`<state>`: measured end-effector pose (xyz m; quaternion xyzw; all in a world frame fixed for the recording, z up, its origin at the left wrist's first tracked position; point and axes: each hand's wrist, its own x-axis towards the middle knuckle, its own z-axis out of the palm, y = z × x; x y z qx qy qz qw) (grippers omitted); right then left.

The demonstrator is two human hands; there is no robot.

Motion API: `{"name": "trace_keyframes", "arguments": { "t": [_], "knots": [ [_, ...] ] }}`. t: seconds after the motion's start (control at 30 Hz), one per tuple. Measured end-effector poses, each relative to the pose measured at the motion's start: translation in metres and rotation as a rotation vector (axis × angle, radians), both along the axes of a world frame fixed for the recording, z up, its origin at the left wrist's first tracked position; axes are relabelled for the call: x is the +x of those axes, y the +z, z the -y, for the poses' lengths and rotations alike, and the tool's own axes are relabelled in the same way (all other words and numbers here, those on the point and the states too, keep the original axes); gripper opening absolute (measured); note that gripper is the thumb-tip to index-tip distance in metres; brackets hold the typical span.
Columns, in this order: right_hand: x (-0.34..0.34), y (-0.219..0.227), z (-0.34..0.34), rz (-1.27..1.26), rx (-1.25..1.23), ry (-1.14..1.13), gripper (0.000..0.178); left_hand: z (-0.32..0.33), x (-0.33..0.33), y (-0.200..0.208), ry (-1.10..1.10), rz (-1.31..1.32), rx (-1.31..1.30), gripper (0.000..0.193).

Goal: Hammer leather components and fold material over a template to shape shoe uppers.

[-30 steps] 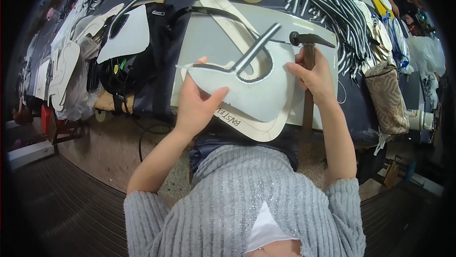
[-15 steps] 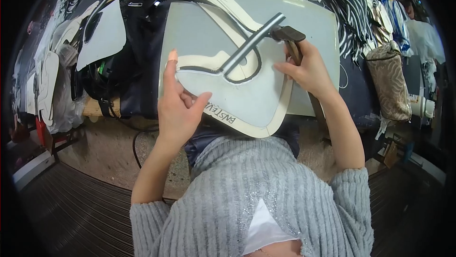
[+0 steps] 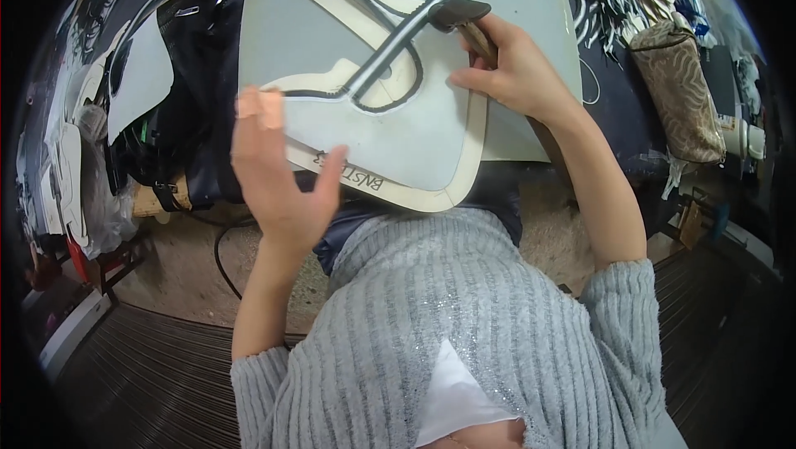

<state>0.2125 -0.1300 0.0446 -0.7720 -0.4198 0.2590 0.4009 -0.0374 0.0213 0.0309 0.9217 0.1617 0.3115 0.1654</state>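
My right hand grips a hammer, its dark head up and its handle running down through my fingers. Beneath it lies a pale grey sheet piece with a dark-edged curved cutout, on a cream template board that has handwriting along its near edge. A shiny grey strip slants up and away from the cutout, loose at its far end. At the left end of the piece, my left hand is open and blurred, fingers outstretched and thumb apart. Orange-tinted covers show on its fingertips.
A large grey work board underlies everything. Bundled grey strips and a patterned pouch lie at the right. At the left are a black bag-like item and a white cut piece.
My left hand has come away from the sheet's left edge and its fingers have straightened. My right hand still holds the hammer. The whole view has shifted slightly.
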Motion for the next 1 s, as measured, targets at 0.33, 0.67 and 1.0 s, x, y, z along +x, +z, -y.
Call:
{"name": "trace_keyframes", "arguments": {
  "t": [0.33, 0.67, 1.0],
  "knots": [
    [-0.001, 0.006, -0.003, -0.115, -0.043, 0.005, 0.036, 0.000, -0.013, -0.025, -0.097, 0.201, -0.169, 0.063],
    [0.001, 0.004, -0.001, -0.163, -0.137, -0.082, 0.040, 0.019, -0.012, -0.027, -0.183, -0.012, 0.015, 0.058],
    [0.001, 0.003, -0.006, -0.210, -0.155, -0.113, 0.039, 0.016, -0.014, -0.032, -0.111, -0.035, 0.059, 0.058]
  ]
}}
